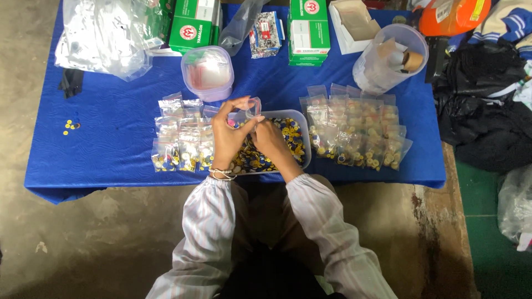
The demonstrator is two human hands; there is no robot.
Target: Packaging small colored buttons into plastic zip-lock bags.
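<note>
My left hand [228, 134] and my right hand [267, 137] are raised together over a clear tray [303, 124] full of yellow, blue and white buttons. Between their fingertips they hold a small clear plastic bag [252, 106], its mouth pinched apart. Left of the tray lie rows of small filled bags [180, 138] of buttons. A larger spread of filled bags [357, 130] lies to the right of the tray. All of it rests on a blue cloth [111, 133] on the floor.
A clear tub of empty bags [208, 72] stands behind the tray. A tall clear jar [389, 58] sits at the back right, green boxes [308, 30] and big plastic bags [105, 33] at the back. Loose yellow buttons [70, 126] lie far left. Dark clothing [487, 105] is piled at the right.
</note>
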